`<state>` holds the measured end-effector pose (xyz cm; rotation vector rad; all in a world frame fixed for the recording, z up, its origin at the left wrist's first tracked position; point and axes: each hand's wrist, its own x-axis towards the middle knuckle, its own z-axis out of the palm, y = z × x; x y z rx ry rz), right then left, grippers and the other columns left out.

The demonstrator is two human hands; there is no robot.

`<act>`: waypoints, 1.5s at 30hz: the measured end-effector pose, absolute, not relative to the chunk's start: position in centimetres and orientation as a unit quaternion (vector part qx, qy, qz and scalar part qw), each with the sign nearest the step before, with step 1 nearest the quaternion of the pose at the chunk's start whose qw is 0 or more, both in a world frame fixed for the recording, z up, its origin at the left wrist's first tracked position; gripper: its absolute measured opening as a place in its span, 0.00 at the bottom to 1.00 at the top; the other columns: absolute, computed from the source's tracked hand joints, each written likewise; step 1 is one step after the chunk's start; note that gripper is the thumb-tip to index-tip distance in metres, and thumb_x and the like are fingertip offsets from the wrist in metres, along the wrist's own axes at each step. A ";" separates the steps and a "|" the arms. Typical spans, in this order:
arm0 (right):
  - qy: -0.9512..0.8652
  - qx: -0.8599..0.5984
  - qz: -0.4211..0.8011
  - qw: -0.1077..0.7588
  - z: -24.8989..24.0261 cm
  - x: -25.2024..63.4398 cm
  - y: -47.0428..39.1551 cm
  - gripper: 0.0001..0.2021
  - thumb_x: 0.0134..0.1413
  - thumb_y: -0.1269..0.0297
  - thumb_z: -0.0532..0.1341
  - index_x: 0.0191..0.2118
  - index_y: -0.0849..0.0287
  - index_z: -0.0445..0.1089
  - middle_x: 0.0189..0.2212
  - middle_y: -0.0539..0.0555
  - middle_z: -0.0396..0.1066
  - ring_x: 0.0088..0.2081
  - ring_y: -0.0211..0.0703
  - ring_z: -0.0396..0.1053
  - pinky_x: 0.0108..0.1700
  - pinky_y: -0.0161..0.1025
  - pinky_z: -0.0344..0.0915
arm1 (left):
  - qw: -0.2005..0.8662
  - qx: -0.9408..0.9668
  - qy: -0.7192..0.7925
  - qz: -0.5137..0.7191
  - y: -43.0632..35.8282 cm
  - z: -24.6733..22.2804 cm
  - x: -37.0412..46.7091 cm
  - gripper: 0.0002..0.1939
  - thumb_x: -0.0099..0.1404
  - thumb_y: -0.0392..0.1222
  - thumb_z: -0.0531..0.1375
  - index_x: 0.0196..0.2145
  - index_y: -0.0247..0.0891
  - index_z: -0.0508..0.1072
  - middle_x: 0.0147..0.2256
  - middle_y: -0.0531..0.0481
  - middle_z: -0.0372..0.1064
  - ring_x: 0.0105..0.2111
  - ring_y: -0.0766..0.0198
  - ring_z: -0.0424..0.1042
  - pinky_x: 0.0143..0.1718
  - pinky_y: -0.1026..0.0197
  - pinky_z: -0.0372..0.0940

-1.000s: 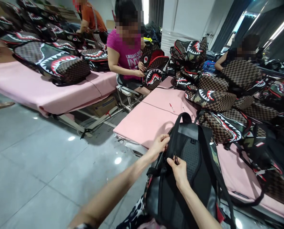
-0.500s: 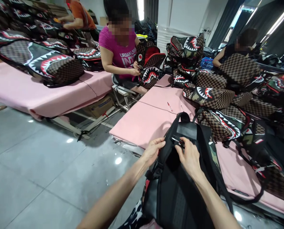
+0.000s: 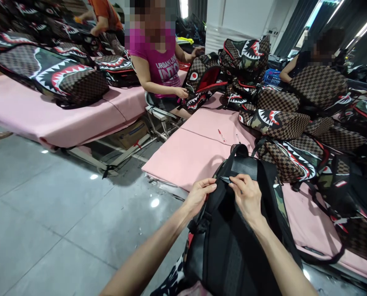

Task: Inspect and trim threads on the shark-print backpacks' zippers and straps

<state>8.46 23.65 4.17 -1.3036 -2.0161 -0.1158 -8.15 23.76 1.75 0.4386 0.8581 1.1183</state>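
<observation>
A black backpack (image 3: 229,230) leans with its back panel toward me, its top resting against the table edge. My left hand (image 3: 202,192) pinches the edge of its left shoulder strap (image 3: 217,190) near the top. In my right hand (image 3: 247,195) is a pair of small thread snips (image 3: 225,179), mostly covered by the fingers. Their pale blades point left, at the strap close to my left fingertips. Whether the blades touch the strap I cannot tell.
The pink-covered table (image 3: 189,152) holds a red pen (image 3: 221,135) and a heap of shark-mouth checked backpacks (image 3: 272,123) on the right. Across it a person in a magenta shirt (image 3: 161,61) handles another backpack (image 3: 202,82). Another pink table (image 3: 87,127) with backpacks stands left.
My right hand has turned and closed more around the snips, its fingertips slightly higher. My left hand stays on the strap. The person opposite has shifted their backpack and raised one hand.
</observation>
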 end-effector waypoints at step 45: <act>-0.758 -0.510 0.082 0.399 4.1 8.3 24.0 0.09 0.57 0.66 0.57 0.38 0.56 0.74 0.33 0.53 0.70 0.34 0.40 0.67 0.36 0.38 0.62 | 0.753 0.180 0.391 0.497 23.5 2.0 -8.4 0.17 0.38 0.36 0.71 0.29 0.32 0.76 0.26 0.50 0.74 0.25 0.68 0.70 0.30 0.66 0.64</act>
